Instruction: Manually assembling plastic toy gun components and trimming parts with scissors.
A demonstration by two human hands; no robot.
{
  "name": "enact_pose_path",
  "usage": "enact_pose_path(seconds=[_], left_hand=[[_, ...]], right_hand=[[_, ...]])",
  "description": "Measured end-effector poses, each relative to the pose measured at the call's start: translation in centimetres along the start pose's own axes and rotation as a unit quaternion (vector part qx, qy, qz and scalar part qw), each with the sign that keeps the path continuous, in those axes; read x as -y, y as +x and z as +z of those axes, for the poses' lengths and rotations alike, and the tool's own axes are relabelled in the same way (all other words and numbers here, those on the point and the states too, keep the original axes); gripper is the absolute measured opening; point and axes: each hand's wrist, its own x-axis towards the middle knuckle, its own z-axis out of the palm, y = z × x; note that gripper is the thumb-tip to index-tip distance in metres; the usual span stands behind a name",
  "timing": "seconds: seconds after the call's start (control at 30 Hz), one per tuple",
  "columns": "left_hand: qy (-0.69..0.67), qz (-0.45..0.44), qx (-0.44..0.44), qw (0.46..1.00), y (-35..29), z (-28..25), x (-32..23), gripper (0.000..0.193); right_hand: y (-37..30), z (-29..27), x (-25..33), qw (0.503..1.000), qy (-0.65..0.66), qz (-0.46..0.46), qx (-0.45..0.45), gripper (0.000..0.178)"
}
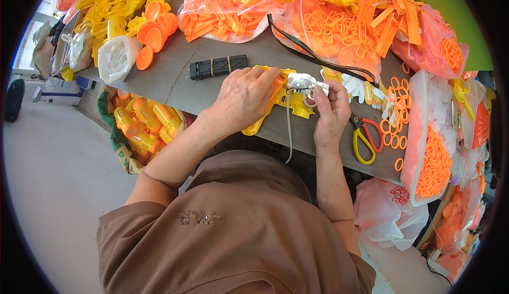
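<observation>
At the table's near edge, my left hand [245, 99] is closed on a yellow plastic toy shell half [303, 109], with an orange strip under its fingertips. My right hand [332, 112] pinches a small white plastic mechanism [300, 81] at the shell's right end. From the mechanism a thin white tube [289, 135] hangs over the edge. Whether the mechanism sits inside the shell or just above it, I cannot tell. Beyond my left hand lies a black block [207, 68] bound with two rubber bands. Scissors [364, 143] with red and yellow handles lie right of my right hand.
Piles of yellow parts [114, 0] and bagged orange parts [228, 13] line the far side. Orange rings [395, 129] lie loose near a clear tub [416, 151]. A black strap [318, 58] crosses the bags. A sack of yellow-orange toys [140, 127] stands below left.
</observation>
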Motion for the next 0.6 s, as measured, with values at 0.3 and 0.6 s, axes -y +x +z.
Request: enact_pose_path(seconds=[0.3, 0.6], left_hand=[[0.025, 0.03, -0.109, 0.993, -1.2, 2.5, 0.6, 0.028], [0.018, 0.033, -0.178, 0.983, -0.8, 1.1, 0.6, 0.031]], right_hand=[[-0.1, 0.0, 0.1, 1.0, 0.003, 0.009, -0.008, 0.023], [1.4, -0.5, 1.7, 0.992, 0.063, 0.105, 0.023, 0.018]])
